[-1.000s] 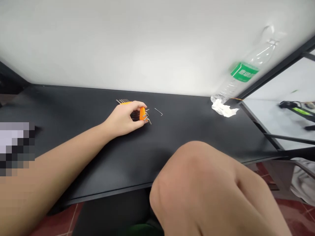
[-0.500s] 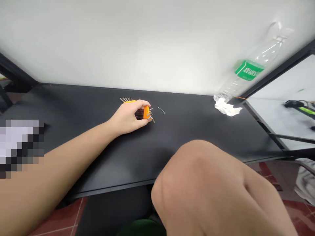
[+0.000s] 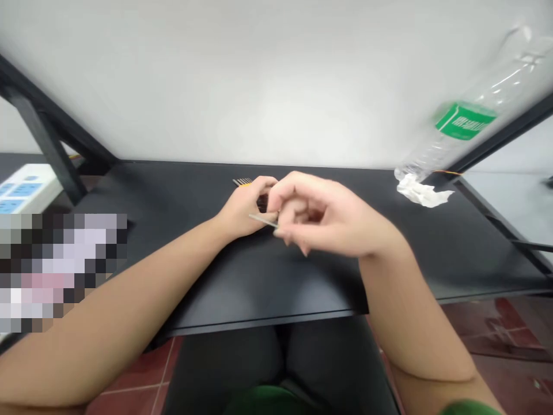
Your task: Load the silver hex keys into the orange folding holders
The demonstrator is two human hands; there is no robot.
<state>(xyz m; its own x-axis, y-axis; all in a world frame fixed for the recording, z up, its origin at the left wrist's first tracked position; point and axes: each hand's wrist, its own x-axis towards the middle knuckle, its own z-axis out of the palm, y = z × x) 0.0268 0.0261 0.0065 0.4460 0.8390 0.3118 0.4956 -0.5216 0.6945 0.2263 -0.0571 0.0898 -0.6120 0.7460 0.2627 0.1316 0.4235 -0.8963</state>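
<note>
My left hand (image 3: 242, 212) is wrapped round an orange hex key holder (image 3: 245, 185) on the black table. Several thin metal hex keys stick out at the holder's left end. Most of the holder is hidden behind my fingers and my other hand. In front of it, my right hand (image 3: 332, 216) pinches a single hex key (image 3: 261, 220) between thumb and fingers. That key's straight shaft points left, towards my left hand; its other end is hidden in my grip.
A clear plastic bottle (image 3: 466, 121) with a green label leans at the back right, with crumpled white tissue (image 3: 423, 191) at its base. A white power strip (image 3: 30, 184) is at the far left. The black table (image 3: 268, 288) meets a white wall behind.
My right hand has come into view with a hex key in its fingers. The small hex key that lay right of the holder is no longer seen. My left hand still grips the holder.
</note>
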